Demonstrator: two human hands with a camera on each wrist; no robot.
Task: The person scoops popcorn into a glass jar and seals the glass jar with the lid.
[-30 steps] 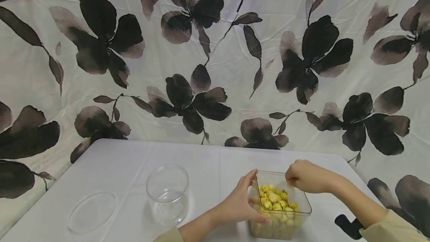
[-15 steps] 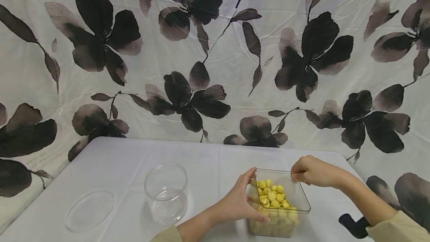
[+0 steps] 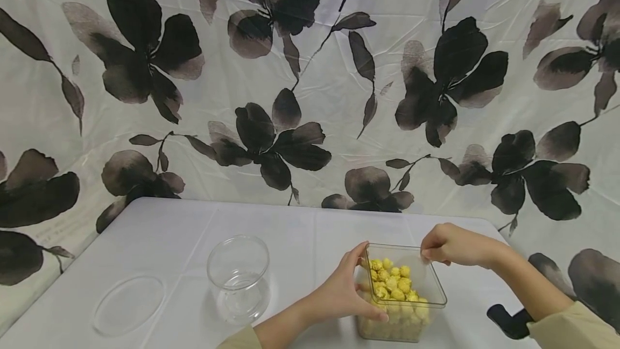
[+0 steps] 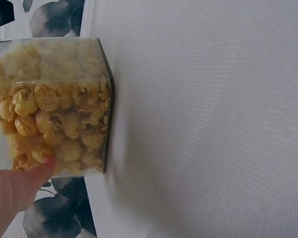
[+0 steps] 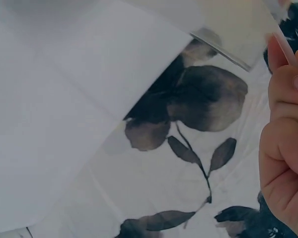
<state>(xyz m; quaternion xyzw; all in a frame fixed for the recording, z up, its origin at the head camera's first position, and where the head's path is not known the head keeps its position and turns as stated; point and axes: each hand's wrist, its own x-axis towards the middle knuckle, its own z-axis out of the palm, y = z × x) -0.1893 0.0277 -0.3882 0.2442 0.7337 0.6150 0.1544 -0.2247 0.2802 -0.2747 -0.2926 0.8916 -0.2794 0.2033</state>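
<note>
A clear square plastic box (image 3: 435, 278), partly filled with yellow popcorn (image 3: 394, 283), stands at the right front of the white table. My left hand (image 3: 339, 291) grips its left side, thumb on the front wall and fingers around the back-left corner. In the left wrist view, the thumb (image 4: 22, 187) presses against the wall with popcorn (image 4: 54, 119) behind it. My right hand (image 3: 452, 244) pinches the rim at the back-right corner, fingers curled. The right wrist view shows that hand (image 5: 288, 124) with the box's edge between thumb and fingertip.
An uncovered clear round jar (image 3: 239, 284) stands left of the box. A clear round lid (image 3: 128, 306) lies flat farther left. Near the right forearm is a black object (image 3: 508, 321). A floral cloth (image 3: 300, 85) hangs behind the table.
My right hand has shifted slightly right and up at the rim, its fingers now pinching the corner. The popcorn lies differently, less of it toward the box's right. The left hand keeps its grip.
</note>
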